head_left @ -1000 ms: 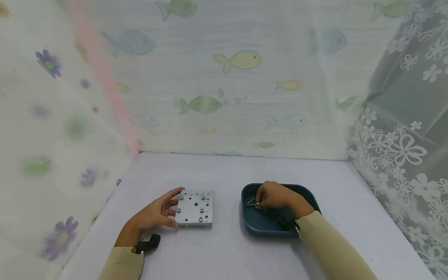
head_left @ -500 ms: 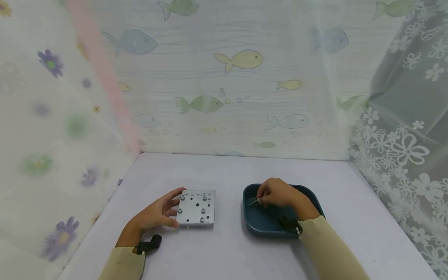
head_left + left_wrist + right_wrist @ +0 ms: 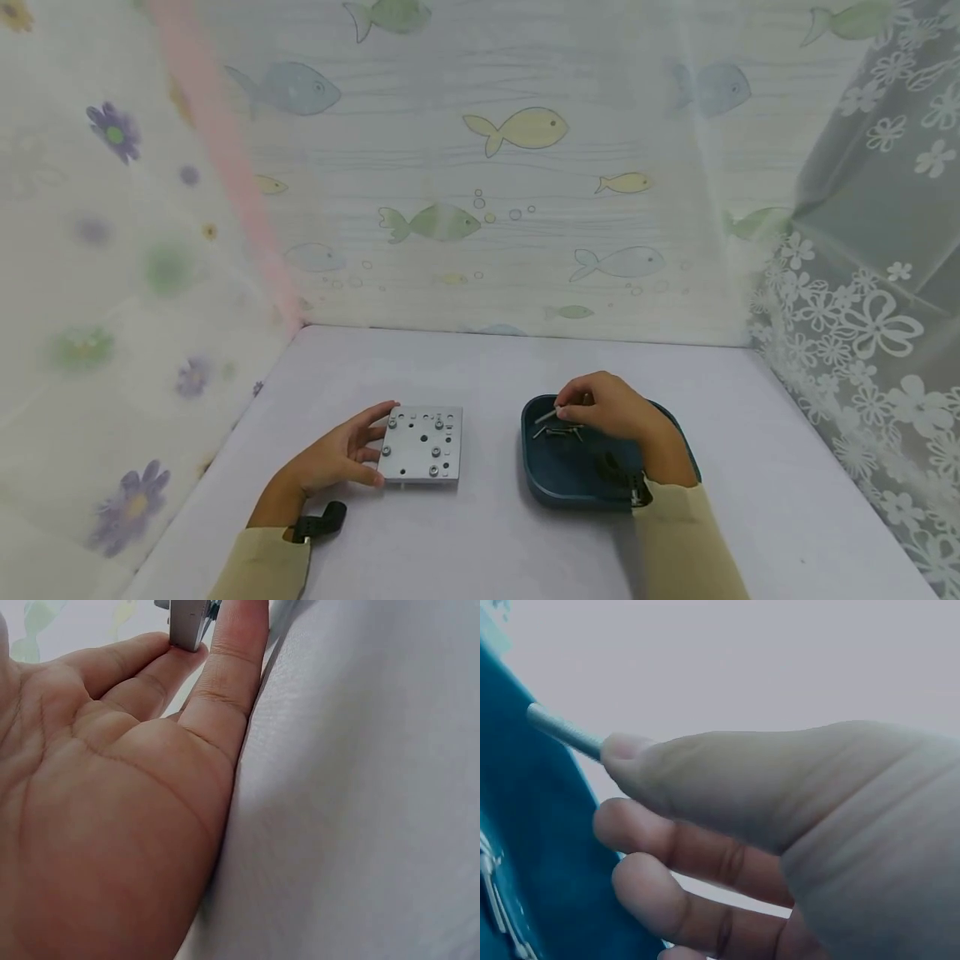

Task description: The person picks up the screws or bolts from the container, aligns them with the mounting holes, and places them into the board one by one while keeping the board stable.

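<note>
In the head view my left hand (image 3: 341, 451) holds the left edge of a square silver metal plate (image 3: 411, 446), thumb at the near corner and index finger at the far one. The plate has several holes, and several socket-head screws stand in it. Part of its side (image 3: 187, 624) shows between the fingers in the left wrist view. My right hand (image 3: 611, 406) pinches a screw between thumb and fingers, over the far left part of a dark blue tray (image 3: 534, 483). The screw's shank (image 3: 564, 732) sticks out past the thumb tip; its head is hidden.
More loose screws (image 3: 558, 432) lie in the tray under the right hand. A white cloth (image 3: 480, 542) covers the table. Patterned curtains (image 3: 517, 275) with fish and flowers enclose the back and sides.
My right hand has risen from the tray's bottom with a screw pinched in it, uncovering the loose screws below. The left hand and metal plate have stayed in place.
</note>
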`<action>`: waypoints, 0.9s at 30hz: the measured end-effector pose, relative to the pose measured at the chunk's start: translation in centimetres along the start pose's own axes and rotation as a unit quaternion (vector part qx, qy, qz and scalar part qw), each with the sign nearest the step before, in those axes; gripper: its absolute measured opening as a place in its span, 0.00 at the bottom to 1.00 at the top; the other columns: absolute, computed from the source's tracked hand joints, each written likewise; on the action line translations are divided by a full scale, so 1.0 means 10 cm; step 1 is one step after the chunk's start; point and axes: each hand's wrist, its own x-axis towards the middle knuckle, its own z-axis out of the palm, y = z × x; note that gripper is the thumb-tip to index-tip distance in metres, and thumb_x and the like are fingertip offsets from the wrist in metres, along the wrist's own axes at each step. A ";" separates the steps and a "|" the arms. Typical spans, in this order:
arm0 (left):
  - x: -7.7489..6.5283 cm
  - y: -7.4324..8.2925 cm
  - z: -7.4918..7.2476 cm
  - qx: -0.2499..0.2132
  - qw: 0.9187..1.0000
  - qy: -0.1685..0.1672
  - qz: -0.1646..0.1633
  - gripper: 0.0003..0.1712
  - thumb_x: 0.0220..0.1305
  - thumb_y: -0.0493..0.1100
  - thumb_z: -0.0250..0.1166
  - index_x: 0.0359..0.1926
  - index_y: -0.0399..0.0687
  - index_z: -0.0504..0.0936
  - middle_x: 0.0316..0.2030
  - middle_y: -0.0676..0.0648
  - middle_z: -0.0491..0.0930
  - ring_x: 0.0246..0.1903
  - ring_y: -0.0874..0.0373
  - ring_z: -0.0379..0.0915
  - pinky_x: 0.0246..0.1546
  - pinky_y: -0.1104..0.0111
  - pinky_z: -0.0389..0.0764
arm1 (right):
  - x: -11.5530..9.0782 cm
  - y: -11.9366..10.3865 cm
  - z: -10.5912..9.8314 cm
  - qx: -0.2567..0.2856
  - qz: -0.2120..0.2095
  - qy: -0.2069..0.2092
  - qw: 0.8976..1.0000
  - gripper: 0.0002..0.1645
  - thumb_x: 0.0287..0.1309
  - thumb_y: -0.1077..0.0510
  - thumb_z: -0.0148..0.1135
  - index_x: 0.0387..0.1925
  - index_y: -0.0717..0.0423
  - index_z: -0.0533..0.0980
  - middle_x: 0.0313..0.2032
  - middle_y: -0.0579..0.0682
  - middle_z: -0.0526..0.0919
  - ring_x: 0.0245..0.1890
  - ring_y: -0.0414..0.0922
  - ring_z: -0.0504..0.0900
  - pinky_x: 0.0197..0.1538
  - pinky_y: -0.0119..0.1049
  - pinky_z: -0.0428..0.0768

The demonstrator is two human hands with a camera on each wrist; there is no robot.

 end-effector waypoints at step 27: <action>0.01 -0.01 0.00 0.001 1.000 0.006 0.000 0.72 0.45 0.25 0.80 0.84 0.56 0.46 0.79 0.37 0.53 0.66 0.44 0.75 0.58 0.62 0.84 | 0.16 -0.53 0.55 0.029 -0.073 0.070 0.994 0.06 0.66 0.50 0.70 0.44 0.38 0.85 0.39 0.32 0.85 0.36 0.38 0.82 0.38 0.33 0.84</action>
